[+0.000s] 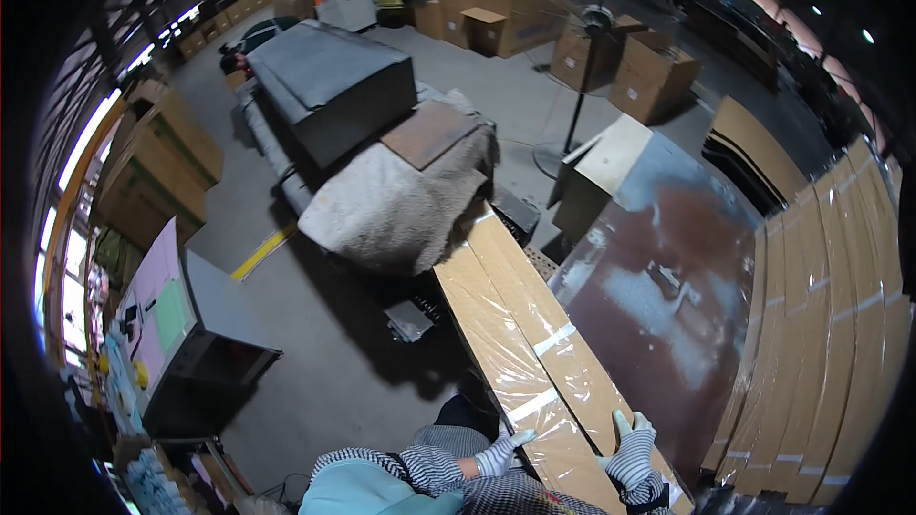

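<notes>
Two gloved hands rest on one long plastic-wrapped bundle of boards (520,334), which runs from the person's lap up toward a grey blanket (401,205). The left hand (498,456) lies flat on its near end, fingers spread; the right hand (632,453) curls over its right edge. One rusty metal sheet (658,296) lies just beside it, and one standing fan (596,19) stands beyond.

Upper centre: grey block (329,86) atop a cart draped in a beige blanket (401,205). Upper right: pedestal fan (596,19) among cardboard boxes (654,76). Right of centre: rusty brown metal sheet (658,296). Far right: leaning stack of taped cardboard bundles (840,324). Lower left: dark cabinet (205,362).
</notes>
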Demonstrator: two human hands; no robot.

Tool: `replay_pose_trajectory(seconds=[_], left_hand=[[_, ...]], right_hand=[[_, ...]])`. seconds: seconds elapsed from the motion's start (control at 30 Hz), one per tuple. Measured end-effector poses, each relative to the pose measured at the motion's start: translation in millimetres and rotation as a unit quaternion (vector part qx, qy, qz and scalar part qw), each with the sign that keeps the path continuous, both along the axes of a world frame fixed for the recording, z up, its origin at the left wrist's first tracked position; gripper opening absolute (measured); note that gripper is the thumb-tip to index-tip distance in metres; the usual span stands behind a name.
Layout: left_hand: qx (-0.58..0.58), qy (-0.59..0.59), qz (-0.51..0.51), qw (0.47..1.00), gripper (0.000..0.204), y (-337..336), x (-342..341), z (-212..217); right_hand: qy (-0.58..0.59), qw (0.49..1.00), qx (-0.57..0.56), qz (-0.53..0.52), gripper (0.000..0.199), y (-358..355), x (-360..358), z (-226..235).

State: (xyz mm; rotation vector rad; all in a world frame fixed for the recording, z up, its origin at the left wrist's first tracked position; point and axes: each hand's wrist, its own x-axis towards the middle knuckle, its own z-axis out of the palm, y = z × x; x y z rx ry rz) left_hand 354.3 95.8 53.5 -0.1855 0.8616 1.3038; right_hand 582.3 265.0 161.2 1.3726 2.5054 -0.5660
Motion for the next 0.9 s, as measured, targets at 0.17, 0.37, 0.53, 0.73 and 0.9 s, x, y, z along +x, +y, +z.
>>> replay_pose_trajectory(seconds=[0.17,0.37,0.53,0.73,0.9], left_hand=[[-0.067,0.002,0.145,0.987,0.089,23.3,-29.9,-8.2],[-0.168,0.002,-0.013,0.986,0.117,51.5,-75.6,-1.3],[0.022,0.059,0.013,0.998,0.073,75.5,-87.2,-123.0],[0.069,0.048,0.012,0.996,0.08,92.9,-114.4,-126.4],[-0.016,0.037,0.013,0.999,0.08,95.1,-134.8,-108.2]], right_hand=[[0.03,0.992,0.092,0.082,0.111,22.4,-67.9,2.2],[0.015,0.987,0.157,0.041,0.116,46.3,-118.4,6.6],[0.019,0.992,0.091,0.08,0.089,20.8,-175.0,85.4],[0.035,0.983,0.15,0.096,0.075,28.9,-196.8,86.5],[0.044,0.987,0.117,0.098,0.077,38.5,-216.1,88.6]])
